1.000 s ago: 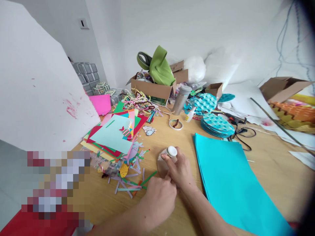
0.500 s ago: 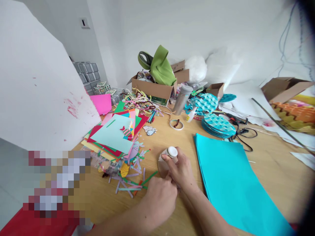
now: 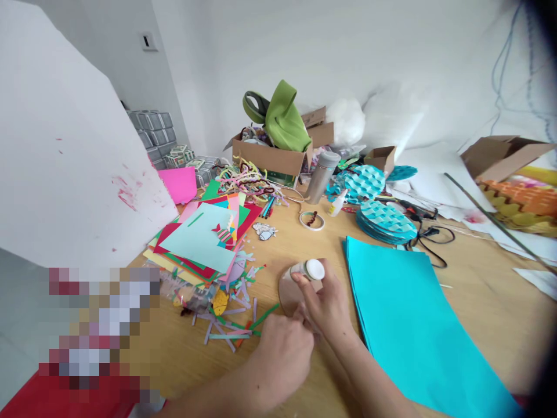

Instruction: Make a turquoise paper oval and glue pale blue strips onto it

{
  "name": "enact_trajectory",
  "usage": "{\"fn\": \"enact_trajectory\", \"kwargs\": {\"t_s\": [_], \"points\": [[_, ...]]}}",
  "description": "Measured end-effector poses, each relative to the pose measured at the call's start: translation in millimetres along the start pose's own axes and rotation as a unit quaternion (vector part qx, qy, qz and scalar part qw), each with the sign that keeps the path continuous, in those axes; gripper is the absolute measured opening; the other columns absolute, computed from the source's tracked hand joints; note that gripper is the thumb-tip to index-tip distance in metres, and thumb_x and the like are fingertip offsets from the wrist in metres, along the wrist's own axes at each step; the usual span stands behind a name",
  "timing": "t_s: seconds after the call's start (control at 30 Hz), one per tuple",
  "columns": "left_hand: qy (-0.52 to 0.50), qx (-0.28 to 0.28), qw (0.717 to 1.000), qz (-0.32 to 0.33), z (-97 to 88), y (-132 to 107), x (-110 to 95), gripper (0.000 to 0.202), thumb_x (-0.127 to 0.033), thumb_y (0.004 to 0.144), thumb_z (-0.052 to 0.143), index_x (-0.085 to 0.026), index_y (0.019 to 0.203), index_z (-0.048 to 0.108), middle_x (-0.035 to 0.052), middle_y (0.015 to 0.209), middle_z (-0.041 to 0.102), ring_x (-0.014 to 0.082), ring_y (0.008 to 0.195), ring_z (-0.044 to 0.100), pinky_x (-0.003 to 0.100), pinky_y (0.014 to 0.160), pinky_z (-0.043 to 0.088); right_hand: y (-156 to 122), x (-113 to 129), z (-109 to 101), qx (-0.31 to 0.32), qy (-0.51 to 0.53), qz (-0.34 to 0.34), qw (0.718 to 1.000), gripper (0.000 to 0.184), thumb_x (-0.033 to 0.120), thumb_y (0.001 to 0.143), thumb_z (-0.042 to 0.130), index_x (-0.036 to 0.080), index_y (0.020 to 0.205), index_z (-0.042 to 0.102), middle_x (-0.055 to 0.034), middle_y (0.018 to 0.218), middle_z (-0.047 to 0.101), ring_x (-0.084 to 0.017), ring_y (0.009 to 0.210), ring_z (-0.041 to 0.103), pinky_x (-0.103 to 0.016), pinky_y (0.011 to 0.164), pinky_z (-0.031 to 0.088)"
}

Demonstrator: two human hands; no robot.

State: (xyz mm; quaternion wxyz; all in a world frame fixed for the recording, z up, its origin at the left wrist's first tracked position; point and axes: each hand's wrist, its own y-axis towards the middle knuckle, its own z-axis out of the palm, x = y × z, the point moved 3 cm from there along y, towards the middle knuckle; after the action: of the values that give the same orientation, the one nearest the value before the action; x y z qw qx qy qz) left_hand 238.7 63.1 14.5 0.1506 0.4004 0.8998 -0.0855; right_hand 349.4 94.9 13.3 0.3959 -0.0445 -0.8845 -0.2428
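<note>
My right hand is closed round a small white glue bottle, which is tipped over with its flat end facing me and its other end down on a round brown cardboard disc lying on the wooden table. My left hand is curled just in front of it, fingers pinched at the disc's near edge; the fingertips are hidden behind the knuckles.
A stack of turquoise paper sheets lies right of my hands. Paper scraps and a pile of coloured sheets lie to the left. Farther back are a tape ring, a metal flask, a cardboard box and turquoise folded discs.
My right hand has shifted the glue bottle a little to the right and tipped it further over the disc. My left hand has stayed in place.
</note>
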Motion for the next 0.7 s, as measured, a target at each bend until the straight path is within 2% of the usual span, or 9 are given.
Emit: {"fn": "enact_trajectory", "kwargs": {"t_s": [0.17,0.27,0.37,0.43,0.53,0.7], "points": [[0.013,0.018,1.0,-0.008,3.7,1.1,1.5,0.026,-0.012,0.09,0.048,-0.013,0.11,0.066,0.0112,0.102,0.071,0.0253,0.079,0.069,0.034,0.061,0.055,-1.3,2.7,0.1,0.016,-0.008,-0.02,1.0,0.029,0.048,0.089,0.057,0.022,0.078,0.049,-0.0019,0.074,0.058,-0.019,0.068,0.053,-0.029,0.059,0.037],[0.015,0.013,1.0,-0.002,3.3,0.7,1.3,0.027,-0.015,0.091,0.048,-0.013,0.113,0.065,0.0127,0.104,0.07,0.0255,0.079,0.069,0.034,0.061,0.055,-2.0,0.8,-1.7,-0.017,-0.008,-0.005,1.0,0.031,0.049,0.088,0.058,0.022,0.078,0.048,-0.0013,0.073,0.057,-0.018,0.066,0.052,-0.028,0.058,0.036],[0.009,0.007,1.0,-0.007,2.4,-0.3,1.1,0.029,-0.016,0.092,0.048,-0.013,0.117,0.063,0.0127,0.104,0.07,0.0249,0.079,0.069,0.033,0.061,0.054,-1.4,-1.1,-0.7,0.011,-0.016,0.006,1.0,0.033,0.052,0.087,0.058,0.022,0.077,0.048,-0.0009,0.07,0.057,-0.018,0.064,0.052,-0.028,0.057,0.035],[0.002,0.001,1.0,-0.009,1.8,-0.4,0.9,0.029,-0.018,0.094,0.047,-0.014,0.118,0.063,0.0123,0.106,0.069,0.025,0.081,0.069,0.033,0.061,0.054,-0.7,-1.9,-1.8,0.019,-0.016,0.018,1.0,0.034,0.053,0.087,0.057,0.022,0.077,0.048,-0.0001,0.068,0.057,-0.017,0.062,0.052,-0.027,0.057,0.035],[0.007,-0.01,1.0,0.003,0.5,0.4,-0.4,0.031,-0.021,0.096,0.045,-0.015,0.121,0.062,0.0127,0.108,0.069,0.0271,0.089,0.069,0.033,0.062,0.055,-0.2,-1.1,-6.4,-0.006,-0.001,0.027,1.0,0.033,0.053,0.089,0.055,0.022,0.078,0.048,0.0008,0.067,0.056,-0.015,0.06,0.05,-0.026,0.055,0.034],[0.009,0.022,1.0,-0.018,1.9,1.3,-1.0,0.032,-0.019,0.096,0.042,-0.015,0.12,0.063,0.0119,0.113,0.069,0.0255,0.078,0.07,0.035,0.06,0.056,-1.5,-1.5,-0.4,0.026,-0.017,-0.006,0.999,0.031,0.05,0.089,0.054,0.022,0.078,0.046,-0.0011,0.069,0.058,-0.018,0.064,0.053,-0.028,0.058,0.035]]}}
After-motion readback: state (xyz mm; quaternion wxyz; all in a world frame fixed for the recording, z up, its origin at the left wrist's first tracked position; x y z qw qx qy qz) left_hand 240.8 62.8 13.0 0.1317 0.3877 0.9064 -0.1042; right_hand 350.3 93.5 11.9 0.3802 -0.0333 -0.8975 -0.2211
